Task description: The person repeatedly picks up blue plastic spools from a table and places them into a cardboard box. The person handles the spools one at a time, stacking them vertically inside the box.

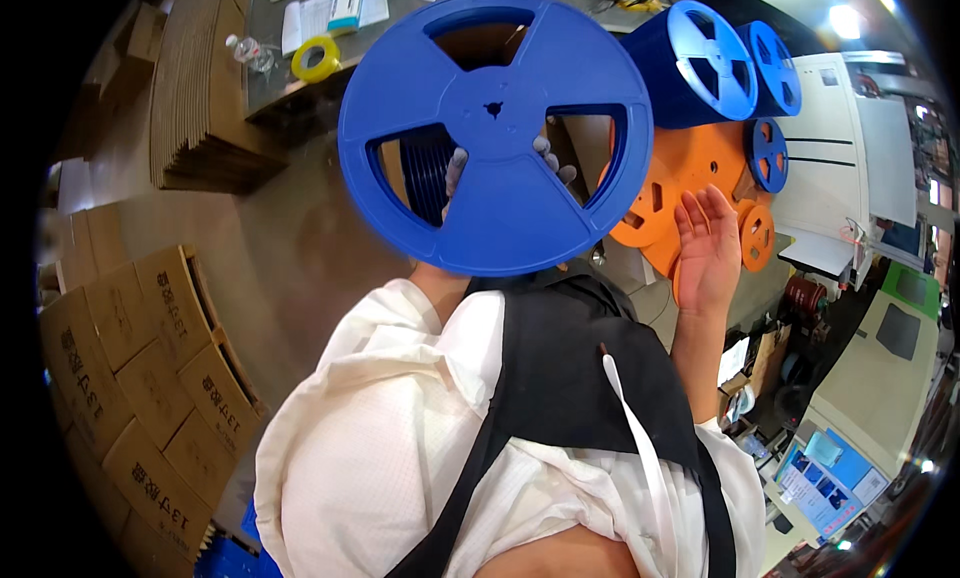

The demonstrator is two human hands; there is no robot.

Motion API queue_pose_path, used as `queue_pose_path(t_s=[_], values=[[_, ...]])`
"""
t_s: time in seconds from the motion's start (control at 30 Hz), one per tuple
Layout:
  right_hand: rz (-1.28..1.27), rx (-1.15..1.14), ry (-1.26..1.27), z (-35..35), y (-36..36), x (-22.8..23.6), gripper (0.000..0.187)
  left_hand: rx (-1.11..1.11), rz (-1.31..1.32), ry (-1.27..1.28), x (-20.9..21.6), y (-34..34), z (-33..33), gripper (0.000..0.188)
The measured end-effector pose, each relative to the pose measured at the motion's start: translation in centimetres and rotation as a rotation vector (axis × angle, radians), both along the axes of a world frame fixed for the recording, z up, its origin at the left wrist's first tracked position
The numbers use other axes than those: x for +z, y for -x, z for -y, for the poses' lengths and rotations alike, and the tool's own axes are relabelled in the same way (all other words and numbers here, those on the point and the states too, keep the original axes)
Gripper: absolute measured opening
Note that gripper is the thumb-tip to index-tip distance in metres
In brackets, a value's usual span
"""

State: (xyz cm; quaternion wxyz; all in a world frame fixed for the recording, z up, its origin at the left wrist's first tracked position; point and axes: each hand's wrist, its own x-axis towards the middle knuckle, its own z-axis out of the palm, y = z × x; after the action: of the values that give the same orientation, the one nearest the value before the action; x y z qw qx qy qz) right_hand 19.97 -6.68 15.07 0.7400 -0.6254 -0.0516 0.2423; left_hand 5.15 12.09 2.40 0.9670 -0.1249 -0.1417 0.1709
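A large blue plastic reel (500, 193) with three cut-outs fills the upper middle, tilted to face me. Blue ribbed edges show through its left cut-out. My left hand (549, 158) is mostly hidden behind the reel; grey-covered fingertips show through the two lower cut-outs, on either side of the hub. It appears closed on the reel. To the right, my right hand (712, 248) is raised palm up, its fingers stretched and holding nothing. Large orange reel discs (690, 163) lie just beyond it, and a small orange reel (757, 236) is beside it.
Blue reel stacks (712, 63) and a small blue reel (767, 156) stand at the back right. The grey table (265, 88) bears yellow tape (316, 60) and a plastic bottle (250, 53). Flattened cardboard (205, 88) and stacked cartons (150, 378) are left; a pale machine (870, 378) is right.
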Motion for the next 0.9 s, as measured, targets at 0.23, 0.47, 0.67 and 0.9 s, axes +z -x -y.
queue_pose_path(t_s=[0.23,0.47,0.67,0.9], values=[[-0.202,0.016,0.039,-1.6,-0.8,-4.0,0.036,-0.026,-0.056,0.095,-3.9,0.3,-2.8,0.07],[-0.394,0.221,0.133,-4.4,-2.8,-9.2,0.033,0.01,-0.487,-0.011,-6.4,2.1,-4.7,0.071],[-0.774,0.324,0.302,-2.6,-3.5,-16.0,0.03,-0.018,-0.852,0.022,-15.7,1.9,-7.1,0.059],[-0.828,0.258,0.418,-2.8,-8.9,-18.9,0.029,-0.05,-1.239,0.08,-26.4,-2.5,-10.8,0.06]])
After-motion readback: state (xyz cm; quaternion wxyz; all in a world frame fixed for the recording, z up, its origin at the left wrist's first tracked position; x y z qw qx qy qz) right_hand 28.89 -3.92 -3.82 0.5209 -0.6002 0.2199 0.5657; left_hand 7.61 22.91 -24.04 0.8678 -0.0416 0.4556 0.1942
